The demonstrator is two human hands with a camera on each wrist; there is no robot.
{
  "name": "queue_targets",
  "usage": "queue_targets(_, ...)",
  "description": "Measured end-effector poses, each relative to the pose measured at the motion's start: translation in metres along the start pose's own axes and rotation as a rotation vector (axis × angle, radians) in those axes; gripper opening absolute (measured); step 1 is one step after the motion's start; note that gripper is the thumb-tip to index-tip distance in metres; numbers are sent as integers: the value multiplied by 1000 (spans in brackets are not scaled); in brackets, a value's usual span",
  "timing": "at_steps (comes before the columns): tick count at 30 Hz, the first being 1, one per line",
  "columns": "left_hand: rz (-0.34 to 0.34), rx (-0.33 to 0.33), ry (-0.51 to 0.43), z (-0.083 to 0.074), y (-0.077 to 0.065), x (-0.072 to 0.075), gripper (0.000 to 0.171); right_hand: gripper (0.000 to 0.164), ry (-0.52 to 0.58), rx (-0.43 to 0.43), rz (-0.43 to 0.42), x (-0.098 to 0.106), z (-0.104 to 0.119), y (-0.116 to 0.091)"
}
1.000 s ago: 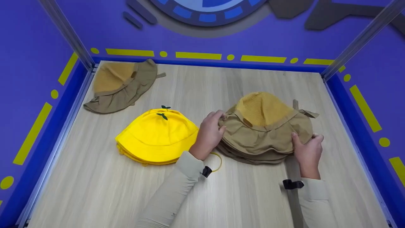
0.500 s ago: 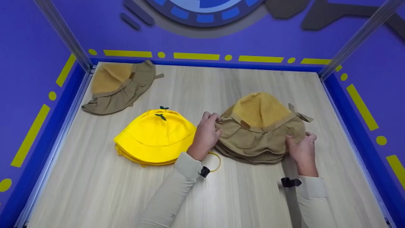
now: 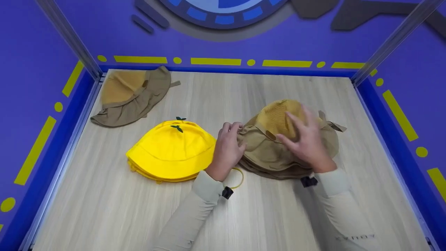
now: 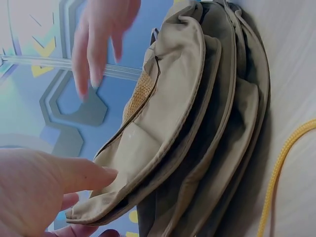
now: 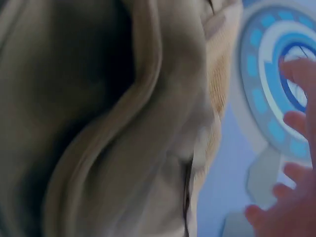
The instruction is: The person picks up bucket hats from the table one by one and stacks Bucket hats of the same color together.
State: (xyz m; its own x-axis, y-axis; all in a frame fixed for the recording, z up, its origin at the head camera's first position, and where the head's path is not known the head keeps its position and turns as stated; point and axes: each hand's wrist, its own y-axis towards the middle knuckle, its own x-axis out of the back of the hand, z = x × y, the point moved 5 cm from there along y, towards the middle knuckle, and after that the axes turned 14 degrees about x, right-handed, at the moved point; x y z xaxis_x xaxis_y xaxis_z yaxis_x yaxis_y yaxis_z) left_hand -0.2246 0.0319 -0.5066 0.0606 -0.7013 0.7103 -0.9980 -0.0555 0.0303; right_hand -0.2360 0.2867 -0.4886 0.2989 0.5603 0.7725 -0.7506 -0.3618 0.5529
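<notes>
A stack of khaki sun hats (image 3: 268, 151) with ruffled brims lies on the right half of the table. The top hat has a mustard knitted crown (image 3: 275, 116) and a small brown tag. At the stack's left side my left hand (image 3: 225, 150) pinches a brim; in the left wrist view its thumb (image 4: 84, 174) lies on the brim's upper face, with fingertips below. Over the crown my right hand (image 3: 308, 141) spreads its fingers. The right wrist view shows those fingers (image 5: 296, 121) apart from the fabric, and the layered brims (image 5: 103, 128) up close.
Stacked yellow bucket hats (image 3: 174, 150) with green sprouts sit left of my left hand. Their yellow cord (image 3: 240, 179) loops near my left wrist. Another khaki hat (image 3: 130, 96) lies in the far left corner. Blue panels (image 3: 216, 45) enclose the table's back and sides.
My right hand has let go of the brim's right side and moved up and left over the crown, fingers spreading. My left hand stays on the left brim.
</notes>
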Motion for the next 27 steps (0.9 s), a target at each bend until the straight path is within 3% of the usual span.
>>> queue_targets(5,6,19,29,2,-1,-3,58,115,0,-155,436,-47,-7,11)
queue_targets(9,34,47,46,6,-1,-8,48,128,-28,-256,638,-69,-17,11)
queue_targets(15,58,77,113,12,0,-18,31,136,-48,-321,790,-84,-24,14)
queue_targets(20,43,60,134,11,0,-18,30,137,-26,-349,876,-91,-26,17)
queue_targets(27,14,38,99,8,10,5,35,137,-10,-374,918,-91,-31,14)
